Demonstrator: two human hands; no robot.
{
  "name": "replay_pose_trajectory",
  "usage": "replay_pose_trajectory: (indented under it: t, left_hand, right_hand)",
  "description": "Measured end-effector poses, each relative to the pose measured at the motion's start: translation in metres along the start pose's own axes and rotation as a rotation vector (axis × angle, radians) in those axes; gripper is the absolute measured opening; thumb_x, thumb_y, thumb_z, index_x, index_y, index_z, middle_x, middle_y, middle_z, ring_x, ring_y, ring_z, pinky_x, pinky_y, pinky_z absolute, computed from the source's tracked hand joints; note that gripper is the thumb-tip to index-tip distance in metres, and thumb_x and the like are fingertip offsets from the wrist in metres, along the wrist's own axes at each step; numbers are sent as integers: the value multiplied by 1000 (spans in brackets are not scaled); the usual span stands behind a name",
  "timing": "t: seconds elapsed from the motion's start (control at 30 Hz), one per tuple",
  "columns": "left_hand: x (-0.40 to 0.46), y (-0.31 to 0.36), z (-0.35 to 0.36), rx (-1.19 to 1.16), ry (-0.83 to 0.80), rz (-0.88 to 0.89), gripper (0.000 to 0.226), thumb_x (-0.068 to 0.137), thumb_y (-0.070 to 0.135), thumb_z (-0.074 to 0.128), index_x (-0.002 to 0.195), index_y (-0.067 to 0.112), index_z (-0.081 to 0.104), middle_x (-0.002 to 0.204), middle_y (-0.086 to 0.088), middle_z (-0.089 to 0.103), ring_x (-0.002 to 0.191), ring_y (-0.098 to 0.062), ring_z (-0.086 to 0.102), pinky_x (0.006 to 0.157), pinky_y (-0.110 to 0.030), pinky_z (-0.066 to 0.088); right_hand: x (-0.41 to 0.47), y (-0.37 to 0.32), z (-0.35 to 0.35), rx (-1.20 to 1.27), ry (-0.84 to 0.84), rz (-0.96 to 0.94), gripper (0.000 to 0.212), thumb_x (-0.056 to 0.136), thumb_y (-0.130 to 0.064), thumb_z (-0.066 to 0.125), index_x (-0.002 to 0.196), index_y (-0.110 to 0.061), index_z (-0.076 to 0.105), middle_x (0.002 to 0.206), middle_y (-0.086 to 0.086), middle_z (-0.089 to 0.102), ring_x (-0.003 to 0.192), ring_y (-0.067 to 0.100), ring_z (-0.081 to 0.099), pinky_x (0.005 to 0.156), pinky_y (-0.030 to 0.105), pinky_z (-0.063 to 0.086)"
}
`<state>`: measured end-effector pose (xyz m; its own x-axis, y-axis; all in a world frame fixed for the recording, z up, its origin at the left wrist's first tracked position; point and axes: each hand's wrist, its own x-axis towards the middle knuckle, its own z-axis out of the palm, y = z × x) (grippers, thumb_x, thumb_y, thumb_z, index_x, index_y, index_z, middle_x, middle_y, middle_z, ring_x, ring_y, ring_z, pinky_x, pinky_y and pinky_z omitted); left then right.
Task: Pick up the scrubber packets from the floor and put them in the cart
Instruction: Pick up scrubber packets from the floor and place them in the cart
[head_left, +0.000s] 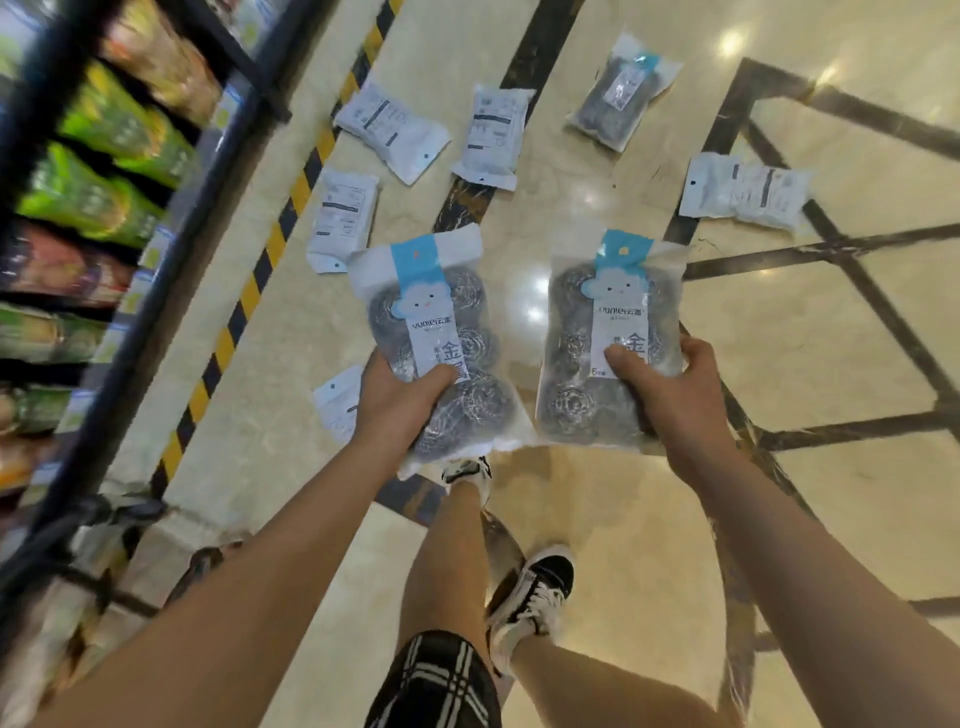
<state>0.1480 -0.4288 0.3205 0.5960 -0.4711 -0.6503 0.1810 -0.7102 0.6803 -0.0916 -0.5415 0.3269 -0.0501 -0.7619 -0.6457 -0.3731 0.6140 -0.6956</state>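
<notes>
My left hand (400, 400) grips a clear scrubber packet (436, 332) of steel-wool balls with a blue cloud label, held above the floor. My right hand (670, 389) grips a second, matching scrubber packet (602, 338) beside it. Several more packets lie on the marble floor ahead: most show their white backs (395, 130), (493, 135), (343, 223), (743, 192), and one lies face up (623, 91). Another packet (337, 400) lies partly hidden behind my left hand. No cart is in view.
A store shelf (104, 156) stacked with colourful bags runs along the left, its black frame close to my left arm. A yellow-black hazard stripe (270, 249) marks the floor beside it. My legs and black-white sneakers (530, 597) stand below the packets.
</notes>
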Motion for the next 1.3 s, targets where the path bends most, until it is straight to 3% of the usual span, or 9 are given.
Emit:
replay_pose_trajectory:
  t: [0.23,0.53,0.63,0.77,0.87,0.93,1.07,1.2,1.3]
  left_hand:
    - [-197,99,-100,-137,58,48,42,86,14,80,121,15,56,101,3,72,65,8,69,52,-11,51]
    - [-376,124,-255,-295,237,90,27,91,26,77,109,30,57,103,6,73,79,-5,73,60,-21,58]
    - [-407,101,-307,-336,345,89,27,89,30,79,108,34,59,105,6,74,87,-12,74,74,-33,59]
    - [-438,52,-373,-395,479,67,28,89,24,79,114,24,64,102,6,76,83,-5,73,69,-26,55]
    - [-464,5,-424,-471,587,14,23,90,20,79,103,26,61,95,7,74,74,-6,75,64,-26,58]
    - [-484,-30,-460,-498,631,-35,23,91,17,78,100,28,59,91,7,73,62,2,72,55,-16,55]
    - [-516,-106,-535,-507,714,-114,30,88,37,79,113,33,64,107,8,75,88,-9,74,80,-35,61]
    - [-533,-164,-601,-556,806,-197,32,92,41,74,116,29,58,105,7,66,88,-11,63,78,-31,47]
    - [-535,-199,-635,-572,904,-279,42,80,52,77,110,27,62,109,3,73,102,-23,70,94,-46,55]
  right_hand:
    - [-189,-130,-48,-131,-152,-223,76,73,-57,83,130,-20,49,120,0,65,102,16,70,91,51,59]
    - [-385,-225,-44,-321,-300,-499,52,78,-42,86,114,-24,53,108,2,68,87,11,67,65,26,50]
    - [-427,-228,-17,-377,-342,-553,52,79,-40,85,117,-22,55,107,2,67,87,13,66,64,26,48]
    - [-483,-215,46,-395,-507,-522,49,77,-35,87,113,-27,54,109,-3,67,91,11,66,81,38,58]
    - [-529,-194,108,-479,-659,-594,33,77,-31,88,99,-25,64,94,-9,74,84,6,70,70,29,57]
    - [-570,-180,152,-528,-736,-618,51,76,-40,88,115,-19,62,102,-6,72,87,7,69,67,24,52]
    - [-649,-143,242,-582,-910,-601,44,86,-27,81,118,-17,52,90,-8,64,55,-10,62,46,8,41]
    - [-709,-102,334,-649,-1066,-683,46,85,-32,82,119,-18,55,105,-4,64,79,-5,62,59,13,44]
    - [-738,-79,382,-693,-1116,-674,46,86,-34,81,118,-19,52,103,-3,62,80,3,64,62,19,47]
